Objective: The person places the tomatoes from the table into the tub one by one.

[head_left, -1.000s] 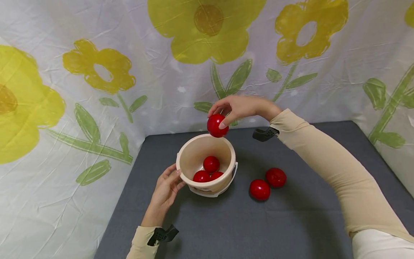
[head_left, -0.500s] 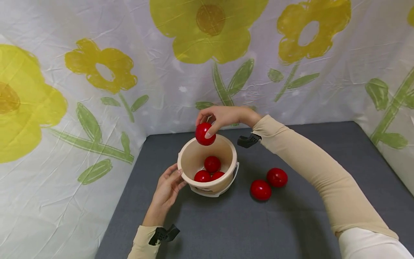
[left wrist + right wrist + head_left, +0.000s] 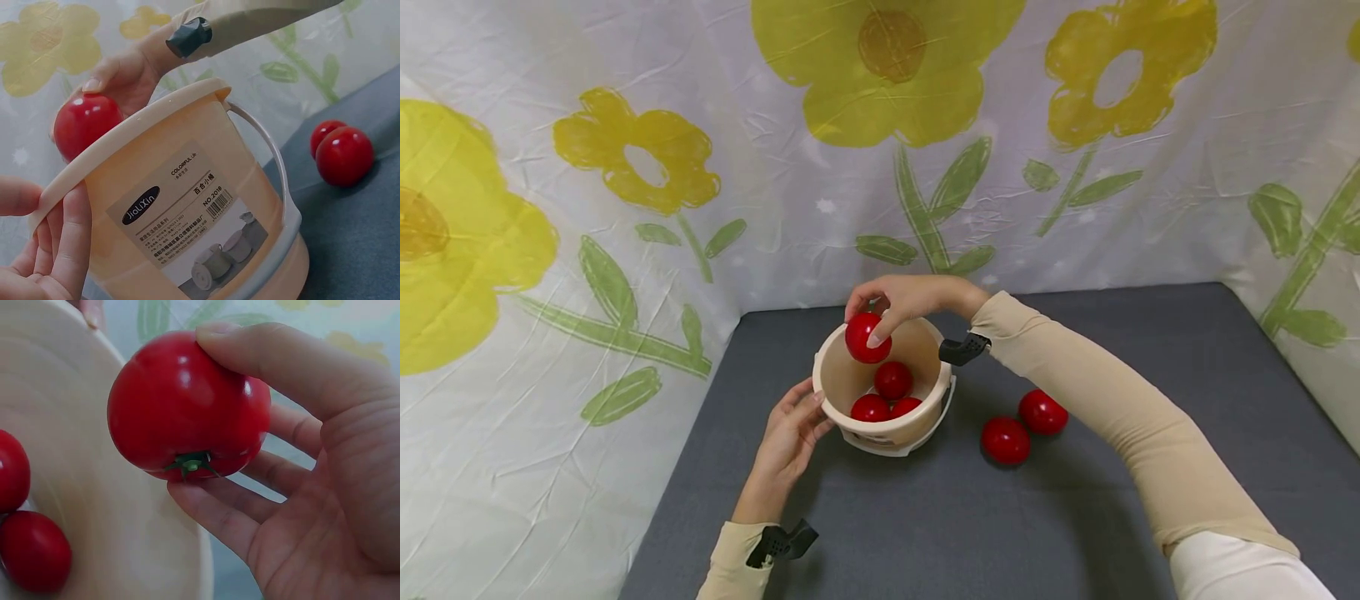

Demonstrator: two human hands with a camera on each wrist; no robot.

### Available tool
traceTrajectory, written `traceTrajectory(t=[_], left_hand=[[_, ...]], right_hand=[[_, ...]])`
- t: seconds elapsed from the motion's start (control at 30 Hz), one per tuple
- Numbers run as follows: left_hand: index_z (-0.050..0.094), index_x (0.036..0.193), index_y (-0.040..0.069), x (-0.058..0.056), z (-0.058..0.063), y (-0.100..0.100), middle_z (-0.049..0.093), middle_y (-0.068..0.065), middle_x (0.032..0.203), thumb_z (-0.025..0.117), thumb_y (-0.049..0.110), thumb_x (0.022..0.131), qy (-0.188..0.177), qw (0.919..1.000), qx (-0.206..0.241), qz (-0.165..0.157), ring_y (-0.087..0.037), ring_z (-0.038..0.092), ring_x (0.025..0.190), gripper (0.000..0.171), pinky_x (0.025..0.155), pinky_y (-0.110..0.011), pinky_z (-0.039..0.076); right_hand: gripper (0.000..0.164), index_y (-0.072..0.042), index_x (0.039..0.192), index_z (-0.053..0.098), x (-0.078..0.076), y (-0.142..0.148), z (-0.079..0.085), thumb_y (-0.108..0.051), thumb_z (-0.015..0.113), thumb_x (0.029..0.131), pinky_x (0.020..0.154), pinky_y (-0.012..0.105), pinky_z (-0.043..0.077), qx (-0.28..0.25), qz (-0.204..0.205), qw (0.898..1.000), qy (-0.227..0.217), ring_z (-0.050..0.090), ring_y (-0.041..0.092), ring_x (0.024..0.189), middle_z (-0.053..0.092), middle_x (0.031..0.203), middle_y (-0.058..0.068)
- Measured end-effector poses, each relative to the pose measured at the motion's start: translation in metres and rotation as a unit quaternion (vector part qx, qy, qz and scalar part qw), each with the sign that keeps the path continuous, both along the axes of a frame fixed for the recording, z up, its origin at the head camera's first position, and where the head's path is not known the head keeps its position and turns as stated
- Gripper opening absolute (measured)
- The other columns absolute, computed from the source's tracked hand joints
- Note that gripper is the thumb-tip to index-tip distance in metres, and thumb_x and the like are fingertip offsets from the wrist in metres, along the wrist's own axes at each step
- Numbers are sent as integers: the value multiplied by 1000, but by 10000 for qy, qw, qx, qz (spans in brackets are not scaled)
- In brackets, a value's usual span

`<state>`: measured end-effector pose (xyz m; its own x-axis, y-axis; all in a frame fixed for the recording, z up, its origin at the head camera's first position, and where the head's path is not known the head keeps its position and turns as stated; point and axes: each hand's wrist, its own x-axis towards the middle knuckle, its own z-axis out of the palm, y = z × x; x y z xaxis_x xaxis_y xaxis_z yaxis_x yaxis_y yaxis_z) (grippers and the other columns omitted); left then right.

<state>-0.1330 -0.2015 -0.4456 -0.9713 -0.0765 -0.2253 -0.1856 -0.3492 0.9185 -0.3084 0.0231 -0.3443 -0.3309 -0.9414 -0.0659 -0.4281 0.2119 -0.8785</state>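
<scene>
A cream plastic bucket (image 3: 882, 427) stands on the table, and my left hand (image 3: 786, 442) grips its rim at the left, thumb on one side and fingers on the other. In my right hand (image 3: 910, 297) is a red tomato (image 3: 868, 338), held over the mouth of the bucket between thumb and fingers. The right wrist view shows the green stem end of this tomato (image 3: 187, 412). Inside the bucket lie three red tomatoes (image 3: 893, 381), one partly hidden by the front rim.
Two more tomatoes (image 3: 1006, 442) lie side by side on the dark grey tablecloth (image 3: 970, 533), right of the bucket. The bucket's handle (image 3: 275, 156) hangs down along its side. A flowered curtain (image 3: 790, 192) closes off the back and left.
My right hand has moved left and down with the tomato, from above the bucket's back rim to its mouth. The left hand keeps its grip on the rim.
</scene>
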Motion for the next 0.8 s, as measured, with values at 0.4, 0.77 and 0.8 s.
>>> traceTrajectory(t=[0.4,0.77,0.8], left_hand=[[33,143,-2,-1,-2,-1,48,-12,132,51,2,98,3,9999,-96,-54,-12,65,93,49,71,-22,60],[35,142,-1,-1,-3,-1,51,-8,127,51,2,98,18,9999,-88,-71,-12,65,90,47,72,-23,60],[35,142,-1,-1,-3,-1,52,-8,127,51,2,98,20,9999,-85,-68,-12,65,90,47,72,-23,60]], right_hand=[[54,-5,131,58,6,-11,-20,-15,76,81,91,34,57,162,105,9998,83,59,25,113,64,125,5],[50,-14,129,61,11,-17,-31,-19,77,82,92,35,58,387,40,9992,-125,59,23,115,64,124,1],[50,-15,129,61,11,-18,-32,-19,77,82,92,36,58,404,27,9990,-209,59,23,116,64,124,1]])
